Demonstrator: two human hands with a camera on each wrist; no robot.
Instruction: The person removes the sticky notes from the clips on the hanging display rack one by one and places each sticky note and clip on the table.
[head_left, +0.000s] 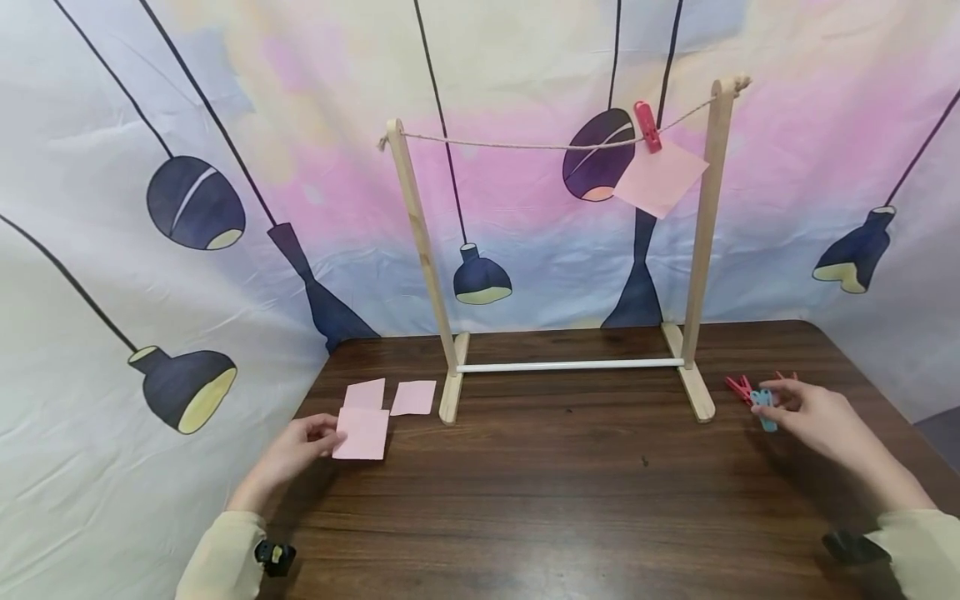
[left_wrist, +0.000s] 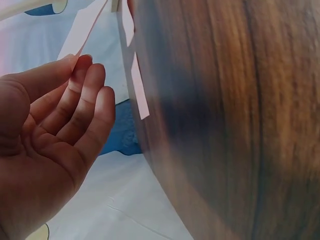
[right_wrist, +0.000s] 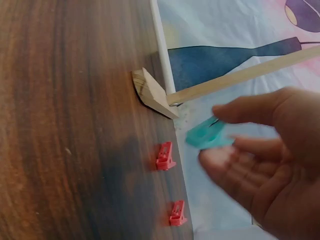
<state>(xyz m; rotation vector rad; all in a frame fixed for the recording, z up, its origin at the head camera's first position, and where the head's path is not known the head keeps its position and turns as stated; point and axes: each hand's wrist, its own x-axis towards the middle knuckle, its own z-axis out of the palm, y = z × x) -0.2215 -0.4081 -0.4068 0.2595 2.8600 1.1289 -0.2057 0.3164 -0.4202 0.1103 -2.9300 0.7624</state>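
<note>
Between thumb and fingertips my left hand [head_left: 300, 446] pinches a pink square of paper [head_left: 363, 434], held above the table's left side. Behind it lie two more pink squares, one partly covered [head_left: 365, 393] and one beside it [head_left: 414, 397]. At the right, my right hand [head_left: 806, 408] pinches a teal clothespin [head_left: 763, 410]; the right wrist view shows it raised off the table. Two red clothespins [right_wrist: 165, 156] [right_wrist: 177, 213] lie on the wood near that hand. A red clothespin [head_left: 648, 127] fastens another pink square [head_left: 660, 179] to the string.
A wooden stand with two posts [head_left: 423, 250] [head_left: 710, 225] is at the table's back, joined low by a white rod [head_left: 570, 365]. A sagging string [head_left: 517, 146] runs between the post tops. Behind the brown table [head_left: 555, 500] hangs a lamp-patterned cloth [head_left: 525, 67].
</note>
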